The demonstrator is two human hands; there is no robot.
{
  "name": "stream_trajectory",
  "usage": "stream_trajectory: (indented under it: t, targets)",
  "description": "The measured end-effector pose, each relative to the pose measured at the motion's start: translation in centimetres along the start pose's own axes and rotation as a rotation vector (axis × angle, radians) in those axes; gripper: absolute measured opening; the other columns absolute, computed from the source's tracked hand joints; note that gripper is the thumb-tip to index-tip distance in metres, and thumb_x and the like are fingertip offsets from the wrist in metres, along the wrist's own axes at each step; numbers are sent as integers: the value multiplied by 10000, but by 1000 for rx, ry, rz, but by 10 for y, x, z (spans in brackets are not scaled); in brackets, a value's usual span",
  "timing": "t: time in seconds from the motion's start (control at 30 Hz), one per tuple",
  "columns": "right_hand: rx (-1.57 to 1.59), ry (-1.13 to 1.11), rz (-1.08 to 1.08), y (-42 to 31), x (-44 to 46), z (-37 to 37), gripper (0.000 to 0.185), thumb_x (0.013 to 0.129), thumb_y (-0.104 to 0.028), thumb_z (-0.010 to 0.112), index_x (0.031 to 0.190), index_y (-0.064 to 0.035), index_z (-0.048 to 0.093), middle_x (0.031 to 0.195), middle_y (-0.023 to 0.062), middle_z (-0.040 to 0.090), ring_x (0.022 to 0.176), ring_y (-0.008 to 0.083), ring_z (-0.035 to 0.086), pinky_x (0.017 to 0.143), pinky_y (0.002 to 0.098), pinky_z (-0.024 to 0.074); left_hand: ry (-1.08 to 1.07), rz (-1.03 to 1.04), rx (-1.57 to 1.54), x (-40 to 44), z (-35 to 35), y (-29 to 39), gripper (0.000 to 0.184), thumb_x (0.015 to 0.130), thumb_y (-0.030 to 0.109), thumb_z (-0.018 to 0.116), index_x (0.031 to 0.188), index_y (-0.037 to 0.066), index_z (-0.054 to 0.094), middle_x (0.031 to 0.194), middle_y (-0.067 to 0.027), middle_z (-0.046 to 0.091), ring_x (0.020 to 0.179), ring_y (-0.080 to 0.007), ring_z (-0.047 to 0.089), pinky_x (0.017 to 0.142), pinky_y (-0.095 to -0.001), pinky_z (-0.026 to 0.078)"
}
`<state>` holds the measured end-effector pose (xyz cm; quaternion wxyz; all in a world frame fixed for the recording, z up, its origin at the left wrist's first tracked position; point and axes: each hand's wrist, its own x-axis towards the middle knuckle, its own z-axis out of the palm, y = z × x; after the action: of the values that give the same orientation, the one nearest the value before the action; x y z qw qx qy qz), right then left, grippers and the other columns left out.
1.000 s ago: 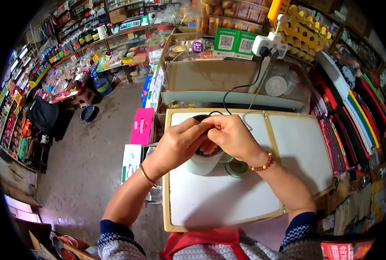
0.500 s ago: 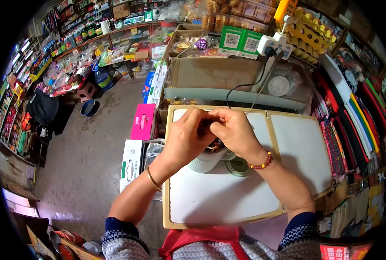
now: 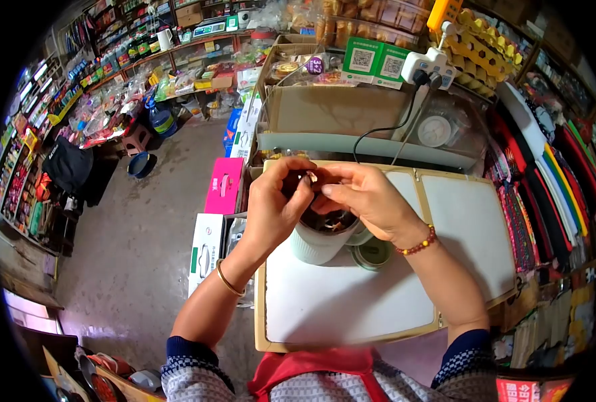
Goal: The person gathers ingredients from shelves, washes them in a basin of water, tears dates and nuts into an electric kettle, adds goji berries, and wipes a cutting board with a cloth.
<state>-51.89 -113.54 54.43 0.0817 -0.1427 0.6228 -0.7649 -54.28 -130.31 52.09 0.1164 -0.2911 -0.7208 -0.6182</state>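
Above a white ribbed cup [image 3: 318,246], my left hand [image 3: 274,201] pinches a small pale and brown piece [image 3: 311,177] between thumb and fingers; its exact kind is unclear. My right hand [image 3: 371,201] is beside it, thumb and curled fingers pressed together over the cup's mouth. Whatever those fingers hold, if anything, is hidden. Dark brown broken pieces [image 3: 335,221] lie inside the cup. Just right of the cup, a round green-rimmed lid or dish [image 3: 371,254] rests on the white tabletop [image 3: 331,308], partly below my right wrist.
A glass case [image 3: 338,110] stands behind the table, with green QR-code cards [image 3: 376,61] and a corded power strip [image 3: 429,68] on top. Boxes, including a pink one [image 3: 224,186], line the left side. Folded fabrics [image 3: 546,167] hang at right.
My hands have drawn a little apart, the right one shifting right. The small piece in my left fingers and more of the cup's contents now show.
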Motion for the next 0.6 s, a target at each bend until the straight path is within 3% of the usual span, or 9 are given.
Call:
stream_trajectory:
  t: [0.13,0.23,0.3,0.43,0.53,0.6]
  targets:
    - [13,8,113,-3,0,6,231,915,-75,506,1094,52,578,916,65,631,720,91,610,618,229,530,68,66,118,-2,4,1,172,818,19,615,978,-5,558,844,-102,629,725,-140,622,654,-251,492]
    - [-130,45,68,-2,0,9,202,907,-71,501,1037,58,588,834,63,639,656,93,607,585,233,523,45,119,181,-4,2,-2,195,816,22,622,1003,3,567,843,-109,615,713,-184,623,636,-276,494]
    - [-345,72,12,-3,-1,11,186,898,-61,474,974,57,596,787,68,639,621,100,606,563,236,512,14,259,268,-1,2,-6,237,809,36,632,1038,11,575,850,-126,601,702,-252,616,617,-310,497]
    - [-167,69,17,5,1,7,187,886,-46,442,914,54,598,752,70,631,586,103,593,535,234,496,-56,324,337,1,-6,-1,273,794,48,645,1058,15,582,832,-131,584,693,-294,603,595,-343,498]
    - [-153,33,62,8,1,9,218,903,-25,405,1002,57,581,762,58,615,598,98,586,515,217,493,-92,387,454,0,-7,-2,259,773,46,654,1021,15,587,800,-130,565,692,-306,598,578,-355,498]
    - [-221,86,57,7,1,14,211,889,-11,399,950,48,593,705,32,587,549,67,527,467,199,430,-109,380,440,0,-5,-6,246,749,40,668,979,15,586,772,-122,555,682,-304,600,565,-365,497]
